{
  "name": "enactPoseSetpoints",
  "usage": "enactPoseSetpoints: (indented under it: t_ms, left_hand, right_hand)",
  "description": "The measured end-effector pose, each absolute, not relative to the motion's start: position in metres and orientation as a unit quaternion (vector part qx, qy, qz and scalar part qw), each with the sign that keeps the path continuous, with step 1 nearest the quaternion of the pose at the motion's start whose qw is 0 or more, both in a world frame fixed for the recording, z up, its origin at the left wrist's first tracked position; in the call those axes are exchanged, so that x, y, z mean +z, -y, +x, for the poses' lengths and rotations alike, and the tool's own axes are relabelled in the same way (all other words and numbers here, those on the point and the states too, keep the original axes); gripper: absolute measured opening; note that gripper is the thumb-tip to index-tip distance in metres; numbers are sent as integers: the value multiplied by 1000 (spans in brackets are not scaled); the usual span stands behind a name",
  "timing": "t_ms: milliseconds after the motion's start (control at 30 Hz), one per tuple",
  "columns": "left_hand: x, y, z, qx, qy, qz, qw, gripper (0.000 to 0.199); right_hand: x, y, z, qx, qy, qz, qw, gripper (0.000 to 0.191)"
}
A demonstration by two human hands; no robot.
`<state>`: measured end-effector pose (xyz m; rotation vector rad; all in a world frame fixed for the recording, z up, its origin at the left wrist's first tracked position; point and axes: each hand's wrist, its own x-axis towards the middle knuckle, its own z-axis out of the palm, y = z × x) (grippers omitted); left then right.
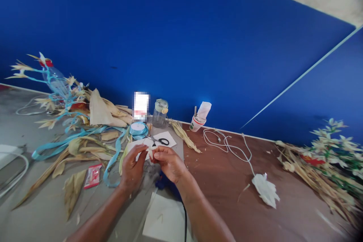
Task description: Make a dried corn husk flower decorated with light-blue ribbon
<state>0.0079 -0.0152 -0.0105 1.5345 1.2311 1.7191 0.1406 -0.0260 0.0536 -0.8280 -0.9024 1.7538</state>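
A small pale piece (150,152), perhaps husk, is pinched between the fingertips of both hands near the middle of the table. My left hand (134,168) grips its left side, and my right hand (169,163) holds its right side. Just beyond them, black-handled scissors (163,141) lie on white paper (171,138). Behind my left hand sits a roll of light blue ribbon (138,130). A blue object (167,184), partly hidden by my right forearm, rests below the hands.
Dry husks (100,109), blue-stemmed husk flowers (47,103) and a red packet (92,176) are at left. A glass jar (160,113) and paper cup (196,123) stand behind. White cable (227,144), crumpled tissue (266,190) and white flowers (334,140) are at right.
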Motion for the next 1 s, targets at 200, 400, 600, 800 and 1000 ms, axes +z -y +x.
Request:
enactPoseSetpoints:
  t_ms: [200, 400, 600, 800, 1000]
  left_hand:
    - [-14, 15, 8, 622, -466, 574, 259, 14]
    - [-10, 16, 8, 618, -472, 575, 253, 15]
    - [-7, 16, 8, 618, -476, 574, 249, 15]
    - [-6, 17, 9, 614, -477, 575, 256, 15]
    - [-7, 17, 10, 614, -484, 564, 266, 16]
  right_hand:
    - [49, 27, 137, 718, 337, -370, 484, 19]
    - [46, 25, 135, 710, 350, -369, 486, 17]
    - [44, 25, 132, 703, 358, -380, 482, 20]
    - [42, 25, 131, 712, 342, -378, 483, 23]
    - [42, 25, 132, 710, 342, -377, 486, 20]
